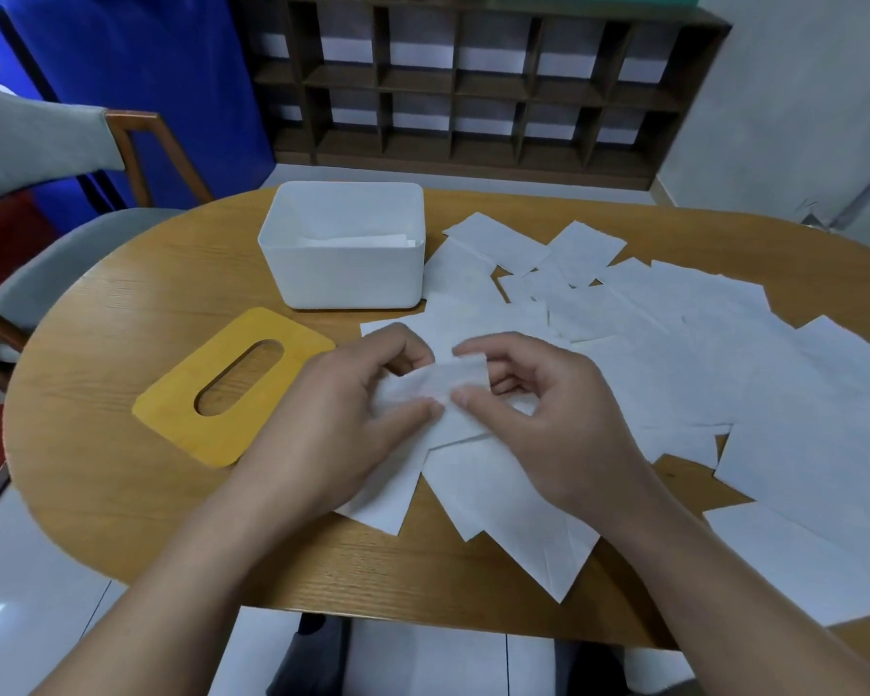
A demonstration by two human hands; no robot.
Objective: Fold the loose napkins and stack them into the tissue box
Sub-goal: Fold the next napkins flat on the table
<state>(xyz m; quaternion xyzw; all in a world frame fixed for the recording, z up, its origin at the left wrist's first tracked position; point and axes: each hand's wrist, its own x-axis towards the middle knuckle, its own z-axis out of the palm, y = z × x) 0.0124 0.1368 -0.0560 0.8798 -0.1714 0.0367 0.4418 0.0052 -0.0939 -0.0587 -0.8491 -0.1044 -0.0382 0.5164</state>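
Observation:
My left hand (pixel 342 419) and my right hand (pixel 538 409) meet over the middle of the table, and both pinch one white napkin (pixel 440 381) between thumb and fingers, its upper part lifted and bent over. Several loose white napkins (pixel 699 354) lie spread flat across the right half of the table. The white tissue box (pixel 345 273) stands open at the back, left of the napkins, with folded napkins (pixel 357 241) lying low inside it. Its yellow lid (pixel 172 409) with an oval slot lies flat on the table to the left of my left hand.
The oval wooden table (pixel 101 469) has its front edge close to me. A grey chair (pixel 36 143) with a wooden frame stands at the left. A dark wooden cubby shelf (pixel 473 87) lines the back wall. More napkins (pixel 799 560) reach the table's right front edge.

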